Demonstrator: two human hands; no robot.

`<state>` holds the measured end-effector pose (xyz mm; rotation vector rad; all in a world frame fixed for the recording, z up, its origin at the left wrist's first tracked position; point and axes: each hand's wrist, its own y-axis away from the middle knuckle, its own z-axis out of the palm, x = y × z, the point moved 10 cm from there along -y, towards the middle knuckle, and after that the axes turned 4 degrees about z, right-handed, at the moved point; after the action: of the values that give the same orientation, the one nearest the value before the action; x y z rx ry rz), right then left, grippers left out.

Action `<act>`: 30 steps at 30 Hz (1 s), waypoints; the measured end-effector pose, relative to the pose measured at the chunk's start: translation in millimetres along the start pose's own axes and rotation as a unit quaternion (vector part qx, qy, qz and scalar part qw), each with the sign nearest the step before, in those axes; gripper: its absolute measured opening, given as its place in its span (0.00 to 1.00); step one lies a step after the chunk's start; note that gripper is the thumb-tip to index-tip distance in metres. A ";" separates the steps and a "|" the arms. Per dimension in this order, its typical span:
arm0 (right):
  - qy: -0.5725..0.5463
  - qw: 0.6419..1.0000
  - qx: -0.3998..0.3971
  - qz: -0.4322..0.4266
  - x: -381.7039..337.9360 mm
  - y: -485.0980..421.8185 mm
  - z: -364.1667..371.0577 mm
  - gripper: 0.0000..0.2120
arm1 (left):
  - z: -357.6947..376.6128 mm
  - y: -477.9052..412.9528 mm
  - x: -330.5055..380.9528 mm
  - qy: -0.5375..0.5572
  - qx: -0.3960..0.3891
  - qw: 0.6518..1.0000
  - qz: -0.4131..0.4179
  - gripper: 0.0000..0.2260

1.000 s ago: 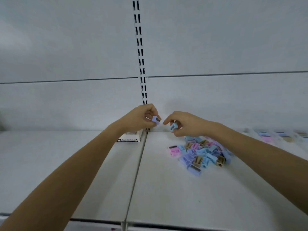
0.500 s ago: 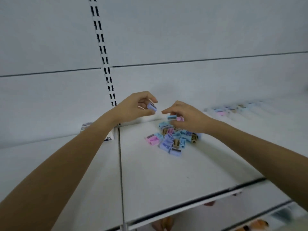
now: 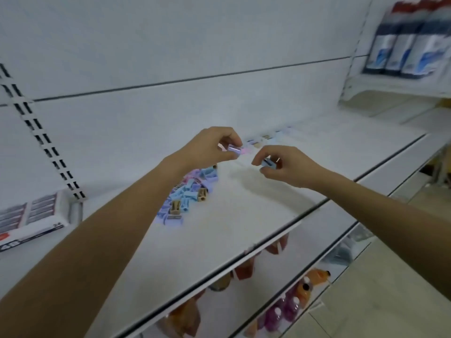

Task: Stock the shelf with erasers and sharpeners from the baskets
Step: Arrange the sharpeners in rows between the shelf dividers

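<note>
Sharpeners (image 3: 188, 193) lay in a loose pile on the white shelf (image 3: 244, 215): mixed blue, purple and pink, a few tan. Probably dumped there as a working heap to draw from.

The left hand (image 3: 207, 148) pinched a purple sharpener (image 3: 231, 149) between thumb and fingertips, held above the shelf just past the pile. The right hand (image 3: 285, 167) pinched a blue sharpener (image 3: 268, 163) the same way, its dark slot showing. It was close beside the left hand, not touching it. Each hand was clamped on one piece, lifted off the shelf surface, likely so each could be turned the right way before being set down.

Behind the hands, against the back wall, a short row of sharpeners (image 3: 266, 139) stood lined up, blurred. My judgement: the two held pieces were meant to extend that row. Step in hand was pile-to-row transfer, and most of the pile was not yet lined up.

Far left, on the next shelf panel, sat a flat box (image 3: 31, 215) printed "48" and "24". It may have held erasers, but the print was too blurred to confirm. A slotted rail (image 3: 46, 147) ran up the back wall above it.

Bottles (image 3: 288, 311) of orange and purple liquid stood on the lower shelf. Tall cans (image 3: 410, 42) stood on an upper shelf at right. No baskets were in view.
</note>
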<state>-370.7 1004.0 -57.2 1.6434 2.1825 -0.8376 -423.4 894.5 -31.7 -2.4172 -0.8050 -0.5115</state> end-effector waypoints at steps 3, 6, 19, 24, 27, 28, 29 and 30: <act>0.013 1.000 -0.013 0.003 30.4 6.8 -16.9 0.05 | 27.7 -32.1 16.5 -0.018 -0.020 1.000 0.000 0.07; 0.010 1.000 -0.014 0.021 68.4 8.9 -40.1 0.08 | 51.2 -63.3 29.8 -0.037 -0.009 0.999 -0.013 0.09; 0.040 0.999 0.000 0.016 189.4 -7.5 -112.4 0.12 | 109.4 -131.6 34.3 -0.106 0.074 0.986 -0.108 0.09; 0.060 0.998 -0.006 -0.003 202.3 -38.4 -112.9 0.12 | 95.3 -158.6 19.8 -0.127 0.081 0.981 -0.125 0.08; 0.063 0.998 0.005 -0.022 206.9 -61.2 -115.0 0.11 | 87.3 -175.5 8.5 -0.144 0.086 0.979 -0.117 0.08; 0.057 0.998 0.007 -0.024 208.9 -68.7 -115.2 0.11 | 85.6 -180.2 2.9 -0.146 0.089 0.978 -0.118 0.07; 0.050 0.999 0.006 -0.022 212.3 -76.2 -114.5 0.13 | 85.1 -184.0 -3.5 -0.145 0.091 0.978 -0.121 0.08; 0.044 0.999 0.005 -0.019 216.8 -84.0 -114.1 0.15 | 85.2 -187.9 -10.1 -0.142 0.093 0.978 -0.124 0.08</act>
<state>-504.2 1225.9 -61.6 1.6785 2.2781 -0.8021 -535.3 1068.1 -34.5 -2.2550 -1.2307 -0.1701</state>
